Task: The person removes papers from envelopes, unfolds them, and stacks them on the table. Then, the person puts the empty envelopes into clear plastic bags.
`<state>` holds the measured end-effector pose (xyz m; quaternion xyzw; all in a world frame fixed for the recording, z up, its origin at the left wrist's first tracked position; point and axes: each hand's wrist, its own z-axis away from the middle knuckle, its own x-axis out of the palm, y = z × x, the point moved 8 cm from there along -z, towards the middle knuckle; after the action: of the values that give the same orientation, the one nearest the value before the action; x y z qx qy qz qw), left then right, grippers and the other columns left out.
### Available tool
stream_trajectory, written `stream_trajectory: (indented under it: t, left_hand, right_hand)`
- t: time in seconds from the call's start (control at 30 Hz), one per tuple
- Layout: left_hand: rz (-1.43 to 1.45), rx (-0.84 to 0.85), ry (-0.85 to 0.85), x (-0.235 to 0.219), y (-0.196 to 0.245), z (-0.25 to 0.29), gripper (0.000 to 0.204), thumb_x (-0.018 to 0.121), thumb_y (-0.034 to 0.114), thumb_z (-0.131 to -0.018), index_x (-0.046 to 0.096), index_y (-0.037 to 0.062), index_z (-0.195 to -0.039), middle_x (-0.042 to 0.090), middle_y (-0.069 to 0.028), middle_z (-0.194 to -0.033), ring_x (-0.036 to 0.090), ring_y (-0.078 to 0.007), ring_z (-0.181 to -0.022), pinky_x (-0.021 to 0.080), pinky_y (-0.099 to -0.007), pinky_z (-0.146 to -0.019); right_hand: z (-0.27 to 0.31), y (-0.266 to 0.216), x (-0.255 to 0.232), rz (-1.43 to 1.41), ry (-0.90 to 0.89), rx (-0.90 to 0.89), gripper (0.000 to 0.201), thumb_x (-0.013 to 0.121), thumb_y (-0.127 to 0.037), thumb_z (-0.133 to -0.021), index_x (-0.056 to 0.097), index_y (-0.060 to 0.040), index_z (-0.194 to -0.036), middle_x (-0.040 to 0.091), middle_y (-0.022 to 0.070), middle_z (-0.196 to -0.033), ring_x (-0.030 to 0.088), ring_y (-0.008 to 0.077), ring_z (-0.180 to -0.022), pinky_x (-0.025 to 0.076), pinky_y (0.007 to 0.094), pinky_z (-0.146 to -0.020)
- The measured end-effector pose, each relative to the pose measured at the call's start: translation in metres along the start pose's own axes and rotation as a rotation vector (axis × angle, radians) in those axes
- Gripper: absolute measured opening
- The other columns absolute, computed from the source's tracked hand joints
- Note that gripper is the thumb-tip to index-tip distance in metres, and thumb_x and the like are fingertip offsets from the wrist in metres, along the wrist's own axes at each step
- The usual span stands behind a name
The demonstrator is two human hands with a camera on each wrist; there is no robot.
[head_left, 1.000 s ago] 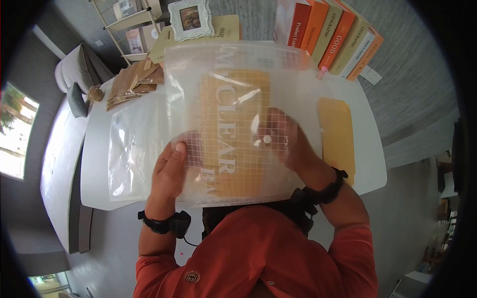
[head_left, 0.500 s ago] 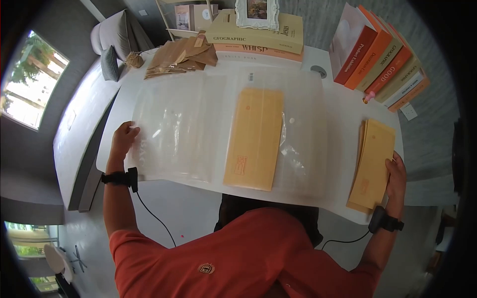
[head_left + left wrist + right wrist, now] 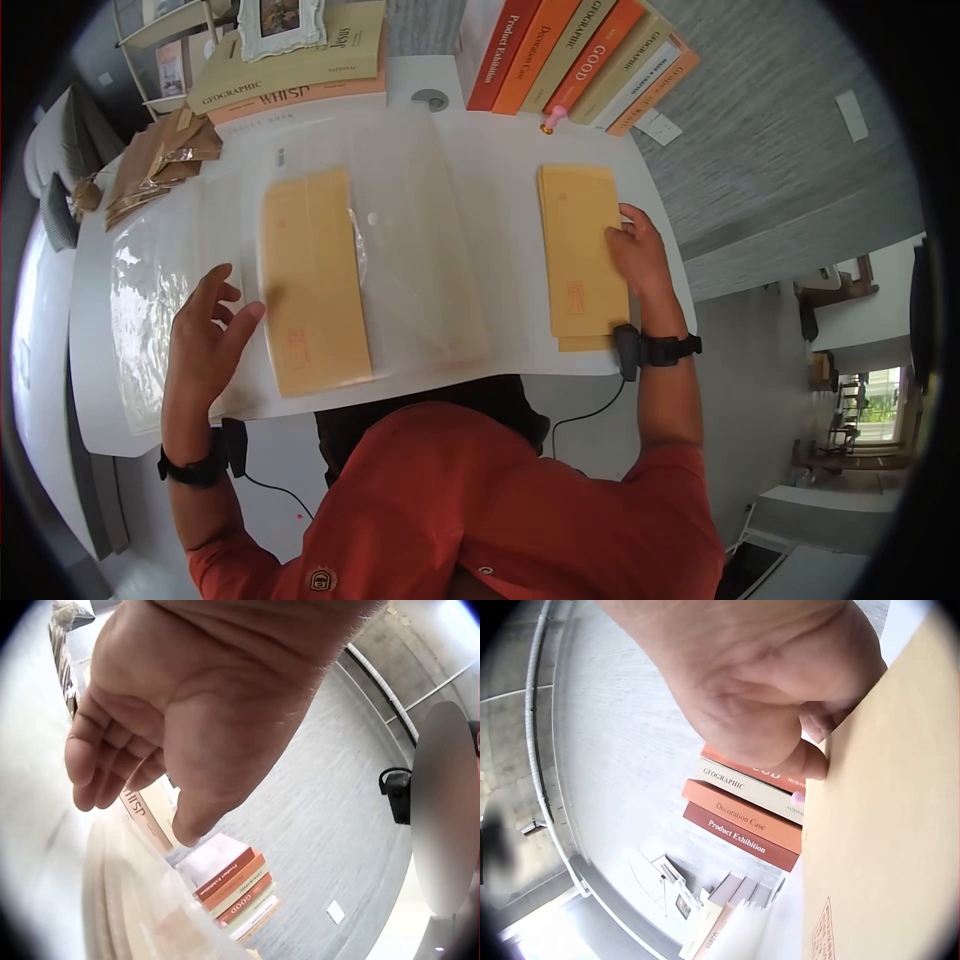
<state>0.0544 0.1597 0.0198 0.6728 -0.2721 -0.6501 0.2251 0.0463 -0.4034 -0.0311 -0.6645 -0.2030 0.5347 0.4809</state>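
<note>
Flat on the white table lies a clear plastic bag (image 3: 430,290) with a yellow paper envelope (image 3: 315,290) showing through it. My left hand (image 3: 210,335) hovers at the left of this envelope, its fingers loosely bent and nothing in them; the left wrist view also shows the empty palm (image 3: 202,712). To the left, partly behind that hand, are more clear plastic bags (image 3: 140,320). A small stack of yellow envelopes (image 3: 582,250) lies at the right, and my right hand (image 3: 642,255) pinches its right edge, thumb on top and fingers behind the edge.
Upright books (image 3: 570,60) stand at the back right, a pink-handled stamp (image 3: 553,118) before them. Stacked books (image 3: 300,85) carry a white picture frame (image 3: 282,25) at the back left. Brown paper packets (image 3: 160,165) lie at the table's left rear.
Both hands held up the clear bag with its envelope a second ago; it has since been laid down. My left hand moved right from the left bags' outer edge. The right stays at the envelope stack.
</note>
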Motion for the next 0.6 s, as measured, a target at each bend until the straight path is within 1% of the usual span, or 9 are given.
stream_trajectory:
  t: [0.1, 0.13, 0.17, 0.2, 0.3, 0.4, 0.47, 0.53, 0.6]
  left_hand:
    - [-0.086, -0.083, -0.087, 0.019, 0.012, -0.015, 0.069, 0.08, 0.029, -0.082, 0.054, -0.0046, -0.137, 0.069, -0.0171, -0.1, 0.065, -0.0212, -0.076, 0.054, -0.0338, -0.07]
    - [-0.107, -0.119, -0.127, 0.022, 0.013, -0.018, 0.073, 0.082, 0.03, -0.081, 0.053, -0.0055, -0.138, 0.068, -0.0181, -0.1, 0.065, -0.0222, -0.076, 0.054, -0.0342, -0.07]
    - [-0.165, -0.033, -0.096, 0.031, 0.009, -0.021, 0.071, 0.082, 0.021, -0.08, 0.052, -0.0056, -0.139, 0.066, -0.0103, -0.092, 0.06, -0.015, -0.071, 0.052, -0.0297, -0.066]
    - [-0.105, -0.063, -0.116, 0.037, -0.001, -0.022, 0.071, 0.082, 0.021, -0.08, 0.052, -0.0055, -0.139, 0.065, -0.0095, -0.091, 0.06, -0.0145, -0.07, 0.052, -0.0299, -0.065]
    - [0.068, -0.165, -0.131, 0.035, -0.016, -0.025, 0.074, 0.084, 0.019, -0.079, 0.051, -0.0049, -0.141, 0.061, -0.0042, -0.083, 0.058, -0.0121, -0.07, 0.05, -0.0285, -0.063]
    - [0.07, -0.133, -0.066, 0.023, -0.013, -0.023, 0.074, 0.082, 0.018, -0.081, 0.048, -0.0068, -0.142, 0.057, -0.002, -0.078, 0.057, -0.0107, -0.069, 0.048, -0.0254, -0.061]
    - [0.29, -0.278, -0.117, 0.02, -0.005, -0.014, 0.071, 0.079, 0.018, -0.085, 0.046, -0.0086, -0.142, 0.059, -0.0031, -0.08, 0.057, -0.0105, -0.069, 0.048, -0.0246, -0.062]
    - [0.769, -0.227, -0.197, 0.036, -0.008, -0.007, 0.054, 0.066, 0.015, -0.096, 0.047, -0.0081, -0.141, 0.071, -0.0113, -0.107, 0.069, -0.015, -0.09, 0.054, -0.0264, -0.079]
    - [0.91, -0.254, -0.188, 0.044, 0.003, 0.001, 0.045, 0.065, 0.019, -0.098, 0.055, -0.0043, -0.134, 0.067, -0.0023, -0.086, 0.056, -0.0056, -0.066, 0.041, -0.0207, -0.057]
  right_hand:
    - [0.004, -0.01, -0.014, 0.321, 0.129, -0.1, 0.049, 0.061, -0.009, -0.091, 0.053, 0.0005, -0.138, 0.064, 0.0118, -0.116, 0.062, 0.0154, -0.095, 0.052, 0.0323, -0.082]
    - [0.007, -0.012, -0.019, 0.276, 0.113, -0.135, 0.048, 0.062, -0.009, -0.09, 0.054, 0.0006, -0.136, 0.064, 0.0115, -0.116, 0.062, 0.0153, -0.095, 0.052, 0.0321, -0.082]
    - [0.013, -0.016, -0.024, 0.231, 0.097, -0.171, 0.047, 0.063, -0.009, -0.09, 0.055, 0.0007, -0.135, 0.063, 0.0112, -0.115, 0.062, 0.0152, -0.094, 0.052, 0.032, -0.081]
    - [0.021, -0.022, -0.025, 0.182, 0.073, -0.209, 0.045, 0.064, -0.009, -0.09, 0.055, 0.0008, -0.133, 0.063, 0.0109, -0.115, 0.061, 0.015, -0.093, 0.052, 0.0319, -0.081]
    - [0.061, -0.067, 0.008, 0.054, -0.188, -0.206, 0.042, 0.069, -0.011, -0.089, 0.058, 0.0003, -0.128, 0.062, 0.0116, -0.114, 0.06, 0.0148, -0.091, 0.051, 0.0309, -0.081]
    - [0.101, -0.122, 0.069, 0.083, -0.455, -0.398, 0.05, 0.077, -0.018, -0.087, 0.056, -0.0001, -0.129, 0.061, 0.0136, -0.116, 0.062, 0.0212, -0.099, 0.052, 0.0341, -0.086]
    - [0.127, -0.162, 0.111, 0.146, -0.413, -0.759, 0.061, 0.081, -0.024, -0.083, 0.054, 0.0001, -0.132, 0.057, 0.0155, -0.123, 0.059, 0.0272, -0.108, 0.051, 0.0375, -0.09]
    - [0.147, -0.188, 0.144, 0.227, -0.338, -0.976, 0.069, 0.083, -0.03, -0.08, 0.051, 0.0003, -0.134, 0.053, 0.0172, -0.129, 0.056, 0.0327, -0.116, 0.051, 0.0402, -0.094]
    - [0.148, -0.194, 0.176, 0.336, -0.27, -1.055, 0.077, 0.084, -0.034, -0.078, 0.049, 0.0005, -0.137, 0.049, 0.0189, -0.135, 0.051, 0.0376, -0.124, 0.05, 0.0424, -0.097]
